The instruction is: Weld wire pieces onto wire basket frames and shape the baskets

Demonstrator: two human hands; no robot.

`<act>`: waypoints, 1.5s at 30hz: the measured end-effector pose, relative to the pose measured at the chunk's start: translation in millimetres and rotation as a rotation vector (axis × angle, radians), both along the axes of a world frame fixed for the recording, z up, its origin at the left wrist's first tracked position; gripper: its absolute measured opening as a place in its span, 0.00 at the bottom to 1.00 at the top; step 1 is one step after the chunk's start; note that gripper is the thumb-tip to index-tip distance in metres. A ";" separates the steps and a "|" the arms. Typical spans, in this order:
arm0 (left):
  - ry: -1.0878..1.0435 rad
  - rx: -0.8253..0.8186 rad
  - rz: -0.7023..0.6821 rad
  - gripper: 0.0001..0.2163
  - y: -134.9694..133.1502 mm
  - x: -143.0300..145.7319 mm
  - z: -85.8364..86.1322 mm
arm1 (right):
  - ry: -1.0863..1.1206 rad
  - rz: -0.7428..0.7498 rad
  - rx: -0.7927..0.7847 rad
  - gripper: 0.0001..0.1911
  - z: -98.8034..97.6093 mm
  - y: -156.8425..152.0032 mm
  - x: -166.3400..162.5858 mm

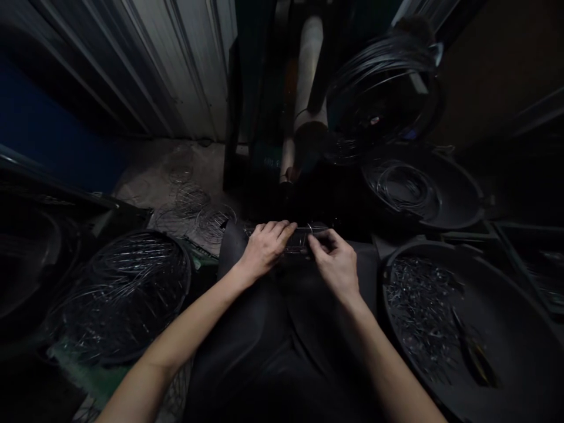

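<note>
Sitting at the picture's centre, the wire piece [296, 252] looks light, stiff and springy; the left hand [268, 245] curls its grip over it, the right hand [337, 258] pinches nearby. Its straight wires should offer the best hold.

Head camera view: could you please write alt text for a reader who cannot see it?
A person's left hand and right hand hold thin wirework above a dark-covered lap in dim light. To the left stands a container of wire; to the right, a dark basin contains small metal pieces and pliers.
</note>
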State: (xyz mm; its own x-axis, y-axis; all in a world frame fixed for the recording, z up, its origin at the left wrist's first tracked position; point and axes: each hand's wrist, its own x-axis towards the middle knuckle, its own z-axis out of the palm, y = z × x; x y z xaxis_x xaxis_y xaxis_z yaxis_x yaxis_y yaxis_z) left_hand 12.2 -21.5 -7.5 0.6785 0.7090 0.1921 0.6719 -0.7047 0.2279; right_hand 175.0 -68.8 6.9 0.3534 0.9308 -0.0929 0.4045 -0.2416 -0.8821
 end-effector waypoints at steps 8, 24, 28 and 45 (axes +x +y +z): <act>-0.082 0.084 0.033 0.23 9.3 -3.5 7.1 | -0.040 -0.042 0.035 0.13 -0.7 4.3 -13.0; -0.249 0.021 0.052 0.26 30.9 -12.5 10.8 | -0.175 -0.056 0.299 0.12 -2.4 32.3 -28.8; -0.306 -0.001 0.059 0.27 38.5 -11.8 7.6 | -0.204 -0.054 0.327 0.11 -5.6 39.0 -29.2; -0.384 0.098 0.072 0.27 71.0 -11.3 5.7 | -0.254 0.005 0.479 0.10 -5.5 74.5 -27.7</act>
